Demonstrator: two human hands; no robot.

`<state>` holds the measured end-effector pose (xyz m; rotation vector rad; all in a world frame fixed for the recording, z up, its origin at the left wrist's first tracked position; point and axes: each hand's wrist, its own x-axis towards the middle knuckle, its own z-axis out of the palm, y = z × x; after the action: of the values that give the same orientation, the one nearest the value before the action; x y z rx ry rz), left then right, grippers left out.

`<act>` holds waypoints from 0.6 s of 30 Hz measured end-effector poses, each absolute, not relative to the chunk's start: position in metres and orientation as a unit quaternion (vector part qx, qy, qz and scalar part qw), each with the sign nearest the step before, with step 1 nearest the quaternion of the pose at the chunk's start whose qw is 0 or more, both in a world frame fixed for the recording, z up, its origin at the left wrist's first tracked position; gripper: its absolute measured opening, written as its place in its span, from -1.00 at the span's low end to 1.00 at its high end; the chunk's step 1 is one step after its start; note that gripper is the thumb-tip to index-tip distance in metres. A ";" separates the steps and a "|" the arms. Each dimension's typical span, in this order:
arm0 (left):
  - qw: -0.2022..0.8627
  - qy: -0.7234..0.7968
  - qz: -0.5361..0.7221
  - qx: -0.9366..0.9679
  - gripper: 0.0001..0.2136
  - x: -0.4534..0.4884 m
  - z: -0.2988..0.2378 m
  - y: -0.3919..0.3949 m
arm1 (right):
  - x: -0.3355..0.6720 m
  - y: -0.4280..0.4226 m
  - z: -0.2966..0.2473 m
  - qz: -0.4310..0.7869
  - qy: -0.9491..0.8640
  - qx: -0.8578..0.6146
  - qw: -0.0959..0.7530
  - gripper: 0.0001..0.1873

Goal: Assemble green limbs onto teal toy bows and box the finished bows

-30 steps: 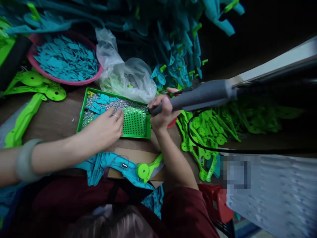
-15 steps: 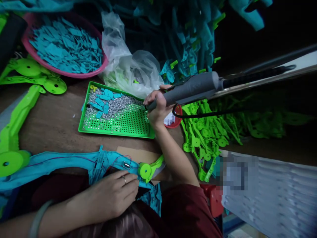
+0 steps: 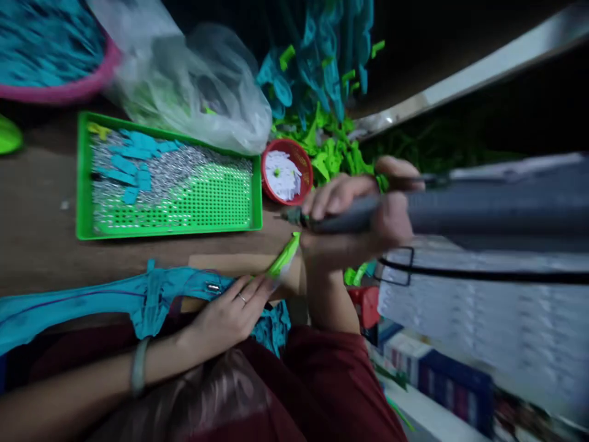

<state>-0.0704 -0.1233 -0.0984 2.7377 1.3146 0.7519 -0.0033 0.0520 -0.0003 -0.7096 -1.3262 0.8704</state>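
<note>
Head view, dial centred on frame: right hand [image 3: 356,205] at 3 o'clock, closed round a grey power screwdriver [image 3: 497,202], bit pointing toward 9, clear of the work. Left hand [image 3: 232,316] at 7 o'clock, laid over the 3 o'clock end of the long blue part [image 3: 110,293], fingertips at the green piece [image 3: 286,255]; cannot tell whether they grip. Blue part lies at 8 o'clock. Green tray [image 3: 225,205], holding screws, between 9 and 10; red bowl [image 3: 302,161] at 12, beside tray.

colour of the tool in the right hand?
The tool is dark grey; it shows in the head view, though blurred.
</note>
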 end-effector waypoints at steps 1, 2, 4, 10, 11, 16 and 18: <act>0.012 0.415 0.245 0.876 -0.57 -0.071 -0.100 -0.123 | 0.015 0.037 0.003 0.374 -0.598 -0.332 0.626 -0.80; 0.018 0.409 0.251 0.877 -0.57 -0.071 -0.101 -0.123 | 0.032 0.022 0.003 0.366 -0.611 -0.350 0.609 -0.78; 0.027 0.394 0.260 0.881 -0.57 -0.071 -0.103 -0.122 | 0.061 -0.005 -0.006 0.350 -0.620 -0.373 0.596 -0.73; 0.022 0.380 0.248 0.891 -0.55 -0.072 -0.103 -0.121 | 0.083 -0.030 -0.044 0.346 -0.599 -0.379 0.614 -0.68; 0.021 0.380 0.247 0.891 -0.56 -0.072 -0.103 -0.120 | 0.082 -0.030 -0.047 0.350 -0.600 -0.379 0.612 -0.69; 0.012 0.367 0.241 0.898 -0.57 -0.072 -0.102 -0.118 | 0.087 -0.030 -0.059 0.367 -0.601 -0.396 0.589 -0.70; 0.008 0.368 0.236 0.899 -0.57 -0.073 -0.102 -0.118 | 0.095 -0.030 -0.064 0.394 -0.612 -0.392 0.563 -0.68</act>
<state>-0.0725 -0.1180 -0.1018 2.8106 1.1501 0.7382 0.0946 -0.0302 -0.0638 -0.9230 -1.4411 0.9267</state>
